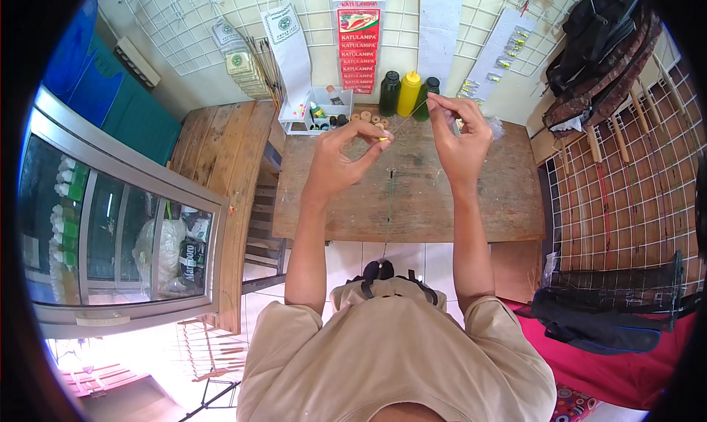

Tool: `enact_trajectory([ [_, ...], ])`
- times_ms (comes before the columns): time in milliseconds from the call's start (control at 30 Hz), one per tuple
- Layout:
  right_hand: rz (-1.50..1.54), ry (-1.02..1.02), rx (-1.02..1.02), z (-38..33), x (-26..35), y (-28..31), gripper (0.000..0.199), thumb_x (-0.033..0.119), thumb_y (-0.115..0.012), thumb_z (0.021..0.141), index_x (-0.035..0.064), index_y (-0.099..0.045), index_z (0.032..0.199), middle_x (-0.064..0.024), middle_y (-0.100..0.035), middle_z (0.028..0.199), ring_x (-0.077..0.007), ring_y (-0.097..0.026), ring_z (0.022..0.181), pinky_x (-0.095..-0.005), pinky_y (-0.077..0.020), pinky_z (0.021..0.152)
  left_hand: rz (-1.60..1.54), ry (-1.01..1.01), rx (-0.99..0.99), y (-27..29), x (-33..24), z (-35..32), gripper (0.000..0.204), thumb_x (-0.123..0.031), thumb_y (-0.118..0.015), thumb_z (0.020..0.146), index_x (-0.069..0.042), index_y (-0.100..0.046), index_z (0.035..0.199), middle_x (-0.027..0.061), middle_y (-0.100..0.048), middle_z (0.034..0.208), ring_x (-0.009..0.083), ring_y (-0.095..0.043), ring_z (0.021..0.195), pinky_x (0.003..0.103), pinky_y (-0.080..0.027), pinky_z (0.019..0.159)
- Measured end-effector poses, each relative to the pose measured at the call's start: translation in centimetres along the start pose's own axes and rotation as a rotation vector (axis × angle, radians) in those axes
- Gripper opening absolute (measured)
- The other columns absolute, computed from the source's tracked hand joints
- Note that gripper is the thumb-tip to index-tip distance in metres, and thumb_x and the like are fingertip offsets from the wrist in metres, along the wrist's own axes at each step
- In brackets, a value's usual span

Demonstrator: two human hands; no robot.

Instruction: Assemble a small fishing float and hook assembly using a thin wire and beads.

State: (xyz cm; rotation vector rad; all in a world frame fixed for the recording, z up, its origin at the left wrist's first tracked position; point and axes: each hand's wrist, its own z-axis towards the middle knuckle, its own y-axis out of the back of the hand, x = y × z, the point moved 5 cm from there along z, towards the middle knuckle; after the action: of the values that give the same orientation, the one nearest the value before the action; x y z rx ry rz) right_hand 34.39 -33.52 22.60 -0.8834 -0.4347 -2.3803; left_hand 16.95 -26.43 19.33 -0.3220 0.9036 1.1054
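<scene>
My left hand (333, 163) is raised over the wooden table (442, 212), thumb and forefinger pinched on a small yellow piece (384, 138); its exact kind is too small to tell. From there a thin fishing line (410, 121) runs slantwise up to my right hand (460, 146), which pinches it between thumb and fingertips. The line looks taut between the two hands. Below my left fingers a dark green cord (389, 201) runs down across the table toward my lap.
Beyond my hands stand a yellow squeeze bottle (408, 94) and two dark bottles, including one (389, 93) on its left. Several round wooden pieces (366, 116) lie beside a white tray (302, 121). A glass cabinet (125, 230) is at left, a white rack (626, 194) at right.
</scene>
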Motion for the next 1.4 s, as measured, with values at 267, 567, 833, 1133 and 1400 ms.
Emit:
enact_trajectory([
  [267,-0.028,0.003,0.008,-0.1,-1.7,-0.4,0.014,0.000,-0.071,0.075,0.0045,-0.073,0.088,-0.0065,-0.067,0.076,-0.0131,-0.054,0.067,-0.0247,-0.0430,0.059,-0.127,0.066,0.044,-0.4,1.3,-0.4,0.011,0.002,-0.069,0.079,0.000,-0.064,0.088,0.0062,-0.068,0.088,0.0126,-0.065,0.082,0.026,-0.050,0.075],
  [567,-0.069,-0.121,0.226,-0.9,-3.2,-0.8,0.015,0.003,-0.070,0.077,0.0045,-0.072,0.092,-0.0061,-0.066,0.079,-0.0165,-0.059,0.069,-0.0279,-0.0458,0.064,-0.210,0.125,0.068,-0.4,0.6,-0.1,0.014,0.003,-0.067,0.080,0.002,-0.064,0.094,0.0073,-0.068,0.091,0.0129,-0.065,0.085,0.027,-0.051,0.081],
  [833,0.362,-0.391,0.521,-2.1,-3.9,-0.8,0.024,0.005,-0.070,0.081,0.0053,-0.066,0.104,0.0005,-0.063,0.078,-0.0049,-0.054,0.071,-0.0216,-0.0416,0.065,-0.218,0.176,0.093,-0.3,1.5,-0.2,0.014,0.003,-0.064,0.084,0.004,-0.064,0.098,0.0088,-0.066,0.095,0.0144,-0.064,0.088,0.027,-0.051,0.082],
  [1133,0.660,-0.277,0.523,-2.5,-3.6,-0.1,0.015,0.002,-0.065,0.086,0.0000,-0.068,0.101,0.0014,-0.057,0.086,-0.0042,-0.048,0.076,-0.0202,-0.0379,0.068,-0.247,0.207,0.017,-0.8,2.1,-0.2,0.013,0.003,-0.064,0.083,0.002,-0.065,0.096,0.0085,-0.067,0.095,0.0129,-0.064,0.087,0.027,-0.050,0.083],
  [1400,0.258,-0.208,0.263,-0.8,-5.6,1.0,0.016,0.001,-0.062,0.085,0.0034,-0.071,0.098,-0.0022,-0.060,0.084,-0.0079,-0.051,0.067,-0.0218,-0.0402,0.061,-0.211,0.143,0.045,-1.0,1.5,-0.3,0.013,0.003,-0.065,0.082,0.002,-0.066,0.095,0.0088,-0.067,0.094,0.0133,-0.064,0.086,0.027,-0.051,0.080],
])
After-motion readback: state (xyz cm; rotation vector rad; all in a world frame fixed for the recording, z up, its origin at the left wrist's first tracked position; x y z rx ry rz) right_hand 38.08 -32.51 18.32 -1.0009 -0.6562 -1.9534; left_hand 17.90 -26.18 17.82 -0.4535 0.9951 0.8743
